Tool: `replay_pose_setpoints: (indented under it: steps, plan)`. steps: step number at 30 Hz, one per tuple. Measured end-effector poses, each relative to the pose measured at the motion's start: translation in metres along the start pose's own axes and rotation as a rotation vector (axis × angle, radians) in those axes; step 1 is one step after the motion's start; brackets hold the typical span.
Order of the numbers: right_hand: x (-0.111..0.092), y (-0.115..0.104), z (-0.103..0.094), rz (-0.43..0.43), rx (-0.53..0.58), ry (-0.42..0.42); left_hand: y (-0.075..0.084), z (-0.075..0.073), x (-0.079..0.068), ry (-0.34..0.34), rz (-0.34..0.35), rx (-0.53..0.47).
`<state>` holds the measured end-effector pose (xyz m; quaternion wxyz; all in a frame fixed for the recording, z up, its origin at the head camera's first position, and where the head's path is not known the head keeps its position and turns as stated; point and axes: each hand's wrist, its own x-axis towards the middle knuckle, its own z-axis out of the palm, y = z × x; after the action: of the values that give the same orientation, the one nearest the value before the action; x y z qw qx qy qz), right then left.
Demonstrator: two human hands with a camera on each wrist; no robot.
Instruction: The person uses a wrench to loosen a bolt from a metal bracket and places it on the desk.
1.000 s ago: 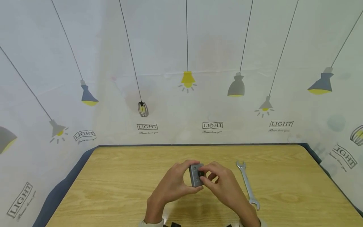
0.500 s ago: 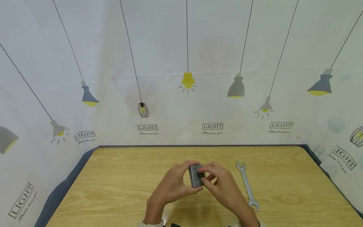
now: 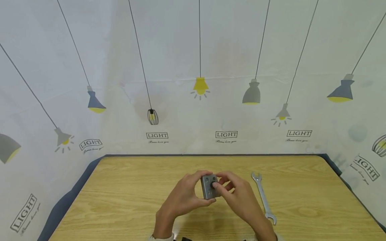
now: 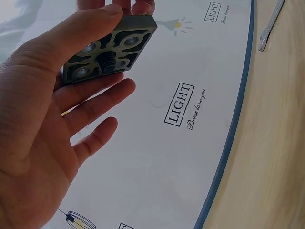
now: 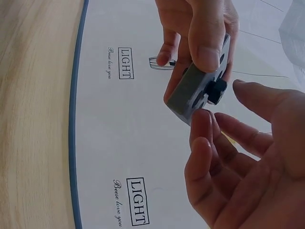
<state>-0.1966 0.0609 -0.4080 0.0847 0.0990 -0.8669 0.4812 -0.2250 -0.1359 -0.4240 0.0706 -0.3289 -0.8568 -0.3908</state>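
A grey square metal plate (image 3: 206,192) with several round holes is held up over the table by my left hand (image 3: 186,193). In the left wrist view, the thumb presses one side and fingers lie behind the plate (image 4: 138,47). A black bolt (image 5: 217,91) sits in the plate's middle, its hex head standing out from the face towards my right hand (image 5: 257,157). Its threaded end (image 4: 106,62) shows on the ribbed other side. In the right wrist view, the thumb is apart from the bolt head, and loosely bent fingers lie close below it.
An open-ended wrench (image 3: 263,197) lies on the wooden table (image 3: 129,197), right of my right hand. Behind the table stands a pale cloth backdrop (image 3: 178,100) printed with lamps and the word LIGHT.
My right thumb and forefinger pinched the bolt head half a second ago; now they have spread off it, the forefinger towards the plate's far edge. The left hand keeps holding the plate.
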Motion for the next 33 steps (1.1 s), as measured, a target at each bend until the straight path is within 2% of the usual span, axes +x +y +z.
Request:
replay_pose_setpoints:
  steps: [14, 26, 33]
  plan:
    - [-0.0022, 0.0016, 0.004, -0.041, -0.03, -0.027, -0.0006, 0.0005, 0.0005, -0.026, 0.023, -0.048]
    - [-0.001, 0.0031, 0.0038, -0.089, -0.047, -0.023, 0.0011, -0.0004, -0.0008, -0.041, -0.044, -0.001]
    - [-0.0011, 0.0024, 0.0035, -0.103, -0.053, -0.021, 0.0006, -0.0006, -0.0009, -0.035, -0.027, 0.003]
